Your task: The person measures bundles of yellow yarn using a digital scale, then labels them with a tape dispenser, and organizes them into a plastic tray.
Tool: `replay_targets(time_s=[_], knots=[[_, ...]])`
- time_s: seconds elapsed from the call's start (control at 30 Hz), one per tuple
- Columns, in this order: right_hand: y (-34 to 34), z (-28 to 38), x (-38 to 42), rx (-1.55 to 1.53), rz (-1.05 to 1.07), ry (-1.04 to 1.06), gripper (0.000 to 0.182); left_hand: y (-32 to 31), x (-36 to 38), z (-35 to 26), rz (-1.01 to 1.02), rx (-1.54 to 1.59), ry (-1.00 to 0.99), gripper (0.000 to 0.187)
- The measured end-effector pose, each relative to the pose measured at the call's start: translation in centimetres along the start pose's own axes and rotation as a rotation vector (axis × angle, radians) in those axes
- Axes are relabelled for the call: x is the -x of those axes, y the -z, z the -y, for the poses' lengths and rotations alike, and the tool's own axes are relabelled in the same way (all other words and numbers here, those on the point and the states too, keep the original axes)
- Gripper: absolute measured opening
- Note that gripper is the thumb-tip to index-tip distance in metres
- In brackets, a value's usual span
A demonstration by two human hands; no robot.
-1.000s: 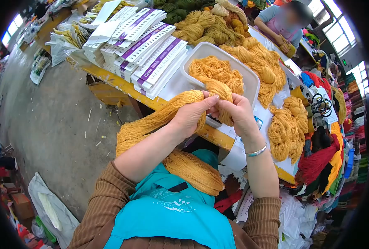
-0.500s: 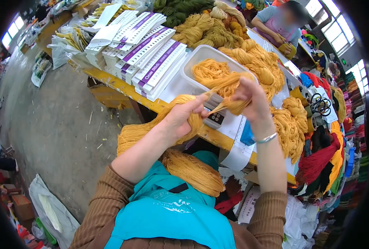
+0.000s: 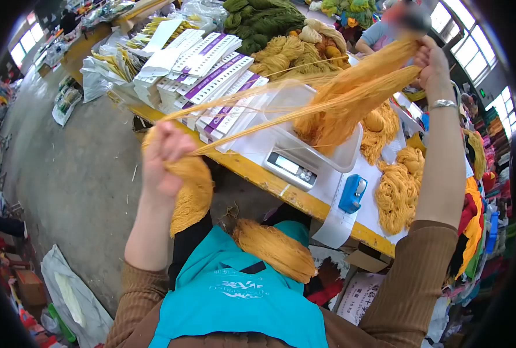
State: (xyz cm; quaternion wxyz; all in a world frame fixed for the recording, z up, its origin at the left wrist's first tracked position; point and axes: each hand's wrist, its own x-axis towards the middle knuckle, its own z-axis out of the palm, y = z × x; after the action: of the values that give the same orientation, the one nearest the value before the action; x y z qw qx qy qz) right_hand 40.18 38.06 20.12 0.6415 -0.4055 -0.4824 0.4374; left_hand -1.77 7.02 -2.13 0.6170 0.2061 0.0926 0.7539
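My left hand [image 3: 168, 155] is closed on yellow thread at the left, and a thick yellow hank [image 3: 192, 197] hangs down from it. My right hand [image 3: 432, 65] is raised at the upper right, fingers wrapped round a loose yellow skein [image 3: 351, 95]. Thin strands stretch taut between the two hands. The skein droops over a clear plastic tub [image 3: 346, 156], which sits on a digital scale [image 3: 291, 170]. An orange-yellow hank [image 3: 275, 249] lies across my lap on the teal apron [image 3: 240, 290].
Stacked white cards with purple bands [image 3: 217, 87] stand left of the tub. A blue tape dispenser [image 3: 352, 194] sits near the table's yellow edge [image 3: 252, 174]. More yellow skeins [image 3: 397, 194] lie at the right, green hanks [image 3: 261, 23] behind. Another person [image 3: 375, 37] is across the table.
My hands have moved far apart, left hand leftward and right hand up and right. The yellow skein is lifted out of the tub and strands now stretch between the hands.
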Motion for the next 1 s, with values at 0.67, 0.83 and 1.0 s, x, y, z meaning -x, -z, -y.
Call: replay_targets(time_s=[0.67, 0.83, 1.0], knots=[[-11.2, 16.2, 2.9, 0.058, 0.149, 0.407, 0.02, 29.9, 34.4, -26.5, -1.294, -0.104, -0.893, 0.03], [-14.1, 15.5, 6.0, 0.0, 0.18, 0.346, 0.02, 30.1, 36.0, -28.1, -1.212, -0.15, -0.78, 0.028], [-9.8, 12.1, -1.3, 0.037, 0.378, 0.476, 0.018, 29.3, 36.2, -28.3, -1.2, -0.13, -0.737, 0.024]])
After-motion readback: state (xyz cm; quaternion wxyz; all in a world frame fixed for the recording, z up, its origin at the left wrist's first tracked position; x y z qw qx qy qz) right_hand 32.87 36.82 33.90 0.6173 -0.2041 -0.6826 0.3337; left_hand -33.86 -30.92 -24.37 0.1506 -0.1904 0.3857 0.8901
